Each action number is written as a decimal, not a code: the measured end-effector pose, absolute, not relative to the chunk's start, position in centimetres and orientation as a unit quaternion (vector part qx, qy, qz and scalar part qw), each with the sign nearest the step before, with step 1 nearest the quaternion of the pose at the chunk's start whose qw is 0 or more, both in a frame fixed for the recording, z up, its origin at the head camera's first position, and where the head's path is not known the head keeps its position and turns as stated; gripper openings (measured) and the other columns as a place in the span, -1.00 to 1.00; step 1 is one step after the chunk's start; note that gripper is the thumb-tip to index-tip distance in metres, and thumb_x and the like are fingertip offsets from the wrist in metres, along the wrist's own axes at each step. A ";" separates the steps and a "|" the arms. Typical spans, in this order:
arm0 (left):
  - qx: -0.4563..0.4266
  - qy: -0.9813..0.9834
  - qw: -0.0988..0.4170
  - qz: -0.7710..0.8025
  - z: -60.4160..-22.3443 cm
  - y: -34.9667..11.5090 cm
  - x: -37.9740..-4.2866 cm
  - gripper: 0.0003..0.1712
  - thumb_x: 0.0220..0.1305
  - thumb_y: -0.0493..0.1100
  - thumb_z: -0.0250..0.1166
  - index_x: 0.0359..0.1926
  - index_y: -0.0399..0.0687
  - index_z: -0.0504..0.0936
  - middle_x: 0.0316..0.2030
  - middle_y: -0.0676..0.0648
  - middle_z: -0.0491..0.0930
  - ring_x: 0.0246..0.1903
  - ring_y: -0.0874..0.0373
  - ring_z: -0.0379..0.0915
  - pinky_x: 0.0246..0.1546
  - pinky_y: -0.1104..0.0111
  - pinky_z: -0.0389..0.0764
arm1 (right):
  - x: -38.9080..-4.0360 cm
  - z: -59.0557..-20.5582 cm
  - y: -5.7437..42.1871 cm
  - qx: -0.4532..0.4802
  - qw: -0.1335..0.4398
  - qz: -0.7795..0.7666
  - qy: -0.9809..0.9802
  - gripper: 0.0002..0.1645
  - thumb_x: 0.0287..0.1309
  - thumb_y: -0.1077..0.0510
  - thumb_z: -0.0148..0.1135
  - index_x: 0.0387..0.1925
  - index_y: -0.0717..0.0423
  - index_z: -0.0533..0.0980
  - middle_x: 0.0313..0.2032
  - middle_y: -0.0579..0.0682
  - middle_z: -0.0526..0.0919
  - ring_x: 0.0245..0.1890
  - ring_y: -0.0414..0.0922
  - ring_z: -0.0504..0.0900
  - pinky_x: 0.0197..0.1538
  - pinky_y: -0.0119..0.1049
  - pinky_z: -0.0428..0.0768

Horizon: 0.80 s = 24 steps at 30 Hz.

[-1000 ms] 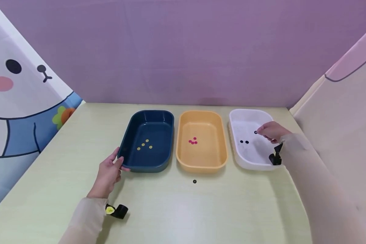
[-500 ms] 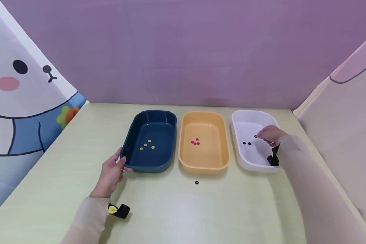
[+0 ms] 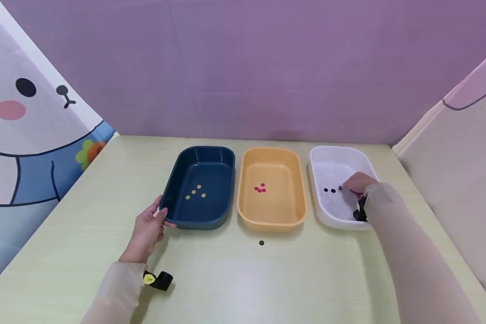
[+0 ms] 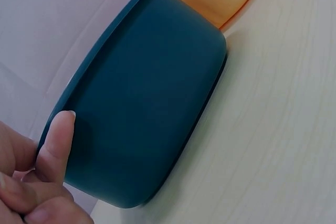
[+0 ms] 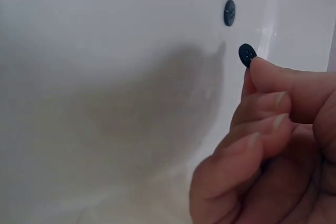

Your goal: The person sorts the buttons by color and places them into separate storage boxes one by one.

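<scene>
Between thumb and index finger, my right hand [image 3: 360, 183] pinches a black button [image 5: 247, 55] over the white tray [image 3: 328, 218]. Four holes show in its face. Two more black buttons [image 5: 229, 13] lie on that tray's floor, in line with the held one. My left hand [image 3: 146, 231] grips the near left corner of the dark blue tray [image 4: 142, 93], thumb at the rim and a finger against the outer wall. Several yellow buttons [image 3: 193, 191] lie in the blue tray. Several pink buttons [image 3: 259, 191] sit together in the orange tray [image 3: 272, 226].
The three trays stand side by side on a pale wooden table [image 3: 227, 279]. A single black button [image 3: 261, 243] lies on the table in front of the orange tray. Behind rises a purple cloth backdrop [image 3: 243, 67], with a cartoon-printed cloth [image 3: 32, 135] at the left.
My right hand has moved nearer within the white tray, bringing the pinched button into line with the two lying there. My left hand keeps its grip on the blue tray.
</scene>
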State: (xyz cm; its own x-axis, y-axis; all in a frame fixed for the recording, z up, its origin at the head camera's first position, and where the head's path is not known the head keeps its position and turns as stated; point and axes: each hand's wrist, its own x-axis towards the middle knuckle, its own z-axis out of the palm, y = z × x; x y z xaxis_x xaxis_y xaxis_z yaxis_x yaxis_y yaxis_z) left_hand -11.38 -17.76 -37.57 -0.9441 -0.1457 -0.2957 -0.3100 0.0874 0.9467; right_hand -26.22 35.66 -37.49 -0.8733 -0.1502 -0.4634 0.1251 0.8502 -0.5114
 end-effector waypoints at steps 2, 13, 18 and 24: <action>-0.155 0.737 0.062 0.655 -37.5 -17.7 -11.4 -0.35 0.53 -0.17 -0.13 0.52 0.05 -0.15 -0.71 0.18 0.56 -0.83 0.34 0.17 -0.77 0.52 0.10 | -26.3 -37.6 35.8 -0.011 0.255 -0.252 0.934 -0.52 0.16 0.17 0.04 -0.85 -0.01 0.25 -0.85 -0.20 0.27 -0.76 -0.29 0.30 -0.50 -0.43 0.31; -0.155 0.735 0.059 0.657 -37.4 -17.6 -11.4 -0.35 0.53 -0.18 -0.14 0.52 0.04 -0.14 -0.71 0.18 0.55 -0.84 0.35 0.15 -0.78 0.52 0.10 | -26.4 -38.8 36.4 0.006 0.237 -0.240 0.941 -0.55 0.10 0.12 0.04 -0.85 -0.05 0.23 -0.83 -0.20 0.28 -0.75 -0.29 0.31 -0.51 -0.42 0.32; -0.161 0.733 0.059 0.658 -37.6 -17.6 -11.3 -0.36 0.53 -0.18 -0.14 0.52 0.06 -0.14 -0.71 0.18 0.55 -0.84 0.34 0.15 -0.77 0.52 0.09 | -26.5 -38.8 36.3 0.006 0.231 -0.243 0.942 -0.56 0.06 0.13 0.06 -0.87 -0.04 0.24 -0.84 -0.20 0.27 -0.77 -0.29 0.31 -0.54 -0.44 0.33; -0.160 0.735 0.057 0.657 -37.5 -17.7 -11.3 -0.36 0.53 -0.17 -0.14 0.52 0.06 -0.13 -0.70 0.17 0.56 -0.83 0.34 0.15 -0.77 0.52 0.10 | -26.0 -36.5 35.1 0.005 0.230 -0.313 0.921 -0.70 0.13 0.22 0.04 -0.69 0.19 0.35 -0.77 -0.15 0.29 -0.73 -0.26 0.33 -0.55 -0.42 0.40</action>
